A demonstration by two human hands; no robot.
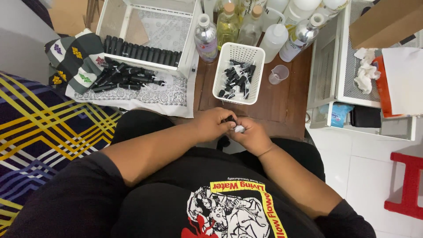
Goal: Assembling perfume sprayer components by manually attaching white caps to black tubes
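- We work at the near edge of the worktop (286, 105), both hands brought together just in front of our lap.
- Our left hand (213, 123) curls its fingers closed over a small black cap (229, 119), pinching it from above.
- Our right hand (252, 136) is closed around a small white piece (239, 128), which peeks out between thumb and fingers.
- The cap sits directly on top of the white piece, touching it; the two hands meet there, fingertip to fingertip.
- The long axis of the joined pair is hidden by our fingers, so we cannot tell it.
- Both hands are equally close to the pair, since each holds one half.
- Just beyond the hands, farther away, stands a white basket (240, 52) holding more black caps and pump parts; it lies straight ahead, slightly right of the left hand.
- To the far left a patterned cloth (167, 94) carries a heap of black tubes (123, 77), and behind it a white tray (187, 44) holds a row of the same.
- A small clear beaker (279, 74) stands right of the basket, with bottles (229, 26) lined up at the far edge.
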